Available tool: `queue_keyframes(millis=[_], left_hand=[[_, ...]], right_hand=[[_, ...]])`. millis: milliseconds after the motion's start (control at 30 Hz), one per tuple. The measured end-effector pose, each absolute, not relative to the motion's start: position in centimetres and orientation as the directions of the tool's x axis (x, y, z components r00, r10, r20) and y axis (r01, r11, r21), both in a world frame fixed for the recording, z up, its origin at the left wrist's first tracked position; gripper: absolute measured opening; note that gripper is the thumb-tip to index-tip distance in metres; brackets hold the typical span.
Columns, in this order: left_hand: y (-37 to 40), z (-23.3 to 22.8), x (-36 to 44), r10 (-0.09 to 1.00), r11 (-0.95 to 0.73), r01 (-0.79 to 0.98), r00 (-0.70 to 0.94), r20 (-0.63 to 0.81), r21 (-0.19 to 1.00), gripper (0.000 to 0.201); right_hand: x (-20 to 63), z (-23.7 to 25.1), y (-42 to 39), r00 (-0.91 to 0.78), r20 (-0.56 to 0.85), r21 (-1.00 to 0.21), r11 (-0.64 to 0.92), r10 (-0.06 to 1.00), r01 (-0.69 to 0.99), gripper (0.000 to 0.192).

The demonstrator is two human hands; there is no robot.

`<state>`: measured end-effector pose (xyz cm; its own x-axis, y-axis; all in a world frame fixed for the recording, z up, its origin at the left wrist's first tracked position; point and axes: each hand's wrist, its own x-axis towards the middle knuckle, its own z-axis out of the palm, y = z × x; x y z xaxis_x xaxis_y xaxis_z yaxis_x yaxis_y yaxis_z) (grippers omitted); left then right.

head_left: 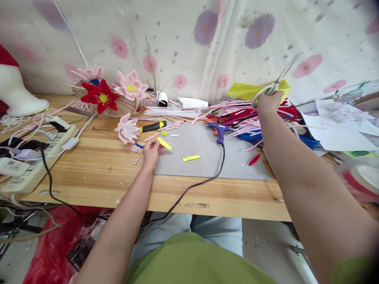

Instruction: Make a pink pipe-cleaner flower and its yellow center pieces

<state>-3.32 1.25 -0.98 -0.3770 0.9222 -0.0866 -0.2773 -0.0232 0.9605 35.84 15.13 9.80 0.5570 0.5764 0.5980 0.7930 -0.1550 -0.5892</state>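
My left hand rests at the left edge of the grey cutting mat and pinches a small yellow strip. A second yellow strip lies loose on the mat. My right hand is raised over the heap of pink, red and blue pipe cleaners and grips a pair of metal scissors, blades pointing up and to the right. A blue glue gun lies on the mat between my hands, its black cord running off the table's front edge.
Handmade flowers, red and pink, sit at the back left beside a yellow-black utility knife. A power strip with plugs and cables lies at the far left. Papers and a tape roll are at right.
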Motion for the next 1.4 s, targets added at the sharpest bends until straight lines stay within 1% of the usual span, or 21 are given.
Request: queue_keyframes(millis=[33, 67, 133, 167, 200, 267, 333, 367, 433, 567, 633, 700, 800, 867, 967, 1067, 1133, 1200, 1333, 1367, 1400], left_hand=[[1.3, -1.0, -3.3, 0.927, -0.021, -0.265, -0.366, -0.080, 0.964, 0.012], [1.3, -1.1, -3.2, 0.931, -0.019, -0.253, -0.357, -0.075, 0.967, 0.012], [1.5, -1.4, -3.1, 0.931, -0.022, -0.228, -0.358, -0.063, 0.973, 0.012], [1.6, -1.5, -3.1, 0.929, -0.028, -0.218, -0.366, -0.055, 0.975, 0.011], [1.7, -1.6, -3.1, 0.926, -0.039, -0.212, -0.375, -0.044, 0.976, 0.010], [1.8, -1.8, -3.2, 0.920, -0.071, -0.216, -0.392, -0.020, 0.974, 0.009], [1.8, -1.9, -3.3, 0.915, -0.100, -0.237, -0.403, -0.004, 0.966, 0.008], [1.7, -1.9, -3.4, 0.913, -0.109, -0.248, -0.408, -0.002, 0.963, 0.008], [1.5, -1.7, -3.4, 0.915, -0.111, -0.266, -0.403, -0.005, 0.958, 0.009], [1.1, -1.3, -3.2, 0.946, -0.060, -0.274, -0.322, -0.033, 0.960, 0.012], [1.0, -1.2, -3.1, 0.957, -0.028, -0.276, -0.285, -0.054, 0.961, 0.014], [0.9, -1.0, -3.0, 0.961, -0.036, -0.295, -0.271, -0.047, 0.955, 0.017], [0.8, -0.9, -3.0, 0.964, -0.083, -0.343, -0.264, -0.011, 0.936, 0.018], [0.8, -0.9, -3.0, 0.965, -0.094, -0.364, -0.261, -0.005, 0.927, 0.018], [0.8, -1.0, -3.1, 0.970, -0.101, -0.383, -0.244, 0.005, 0.918, 0.019], [0.8, -1.1, -3.2, 0.976, -0.109, -0.395, -0.216, 0.023, 0.912, 0.020], [0.8, -1.1, -3.2, 0.978, -0.111, -0.396, -0.208, 0.029, 0.911, 0.018], [0.9, -1.2, -3.1, 0.977, -0.106, -0.389, -0.213, 0.023, 0.915, 0.016], [0.8, -1.1, -2.8, 0.972, -0.044, -0.331, -0.234, -0.037, 0.943, 0.011], [0.7, -1.1, -2.7, 0.971, -0.025, -0.311, -0.235, -0.051, 0.950, 0.009], [0.6, -1.0, -2.7, 0.971, -0.008, -0.290, -0.232, -0.063, 0.957, 0.008]], right_hand=[[34.5, 10.2, 14.3, 0.597, 0.514, -0.657, -0.165, 0.616, 0.736, 0.034], [32.9, 10.6, 13.3, 0.571, 0.488, -0.672, -0.133, 0.660, 0.728, 0.033], [29.7, 11.1, 11.1, 0.456, 0.520, -0.619, -0.050, 0.722, 0.784, 0.030], [28.1, 11.1, 10.0, 0.369, 0.516, -0.579, -0.003, 0.773, 0.815, 0.029], [26.6, 10.8, 9.1, 0.266, 0.475, -0.534, 0.034, 0.839, 0.845, 0.027], [24.0, 9.5, 7.5, -0.011, 0.298, -0.426, 0.143, 0.954, 0.893, 0.022], [21.9, 7.3, 6.5, -0.205, 0.084, -0.314, 0.222, 0.975, 0.923, 0.018], [21.1, 6.1, 6.2, -0.247, 0.017, -0.264, 0.243, 0.969, 0.934, 0.018], [19.9, 3.8, 5.9, -0.223, 0.005, -0.218, 0.219, 0.975, 0.951, 0.023], [18.4, 1.3, 5.7, -0.144, 0.043, -0.236, 0.151, 0.989, 0.960, 0.033], [17.9, 1.1, 5.5, -0.106, 0.072, -0.277, 0.122, 0.992, 0.953, 0.032], [17.4, 1.3, 5.1, -0.103, 0.093, -0.344, 0.130, 0.990, 0.930, 0.033], [16.6, 1.8, 4.1, -0.162, 0.097, -0.440, 0.188, 0.982, 0.878, 0.042], [16.2, 2.0, 3.6, -0.198, 0.073, -0.469, 0.209, 0.977, 0.858, 0.045], [16.0, 1.9, 3.5, -0.204, 0.062, -0.436, 0.211, 0.977, 0.875, 0.042], [16.6, 1.1, 4.4, -0.159, 0.111, -0.327, 0.187, 0.981, 0.926, 0.037], [17.2, 0.5, 5.1, -0.132, 0.130, -0.283, 0.164, 0.983, 0.945, 0.037], [17.8, 0.3, 5.8, -0.124, 0.115, -0.283, 0.152, 0.986, 0.947, 0.039], [18.2, 1.3, 6.2, -0.099, 0.017, -0.317, 0.100, 0.995, 0.943, 0.045], [18.2, 1.7, 6.0, -0.095, 0.028, -0.322, 0.099, 0.995, 0.941, 0.046], [18.3, 2.1, 5.7, -0.100, 0.070, -0.331, 0.118, 0.993, 0.936, 0.045]])
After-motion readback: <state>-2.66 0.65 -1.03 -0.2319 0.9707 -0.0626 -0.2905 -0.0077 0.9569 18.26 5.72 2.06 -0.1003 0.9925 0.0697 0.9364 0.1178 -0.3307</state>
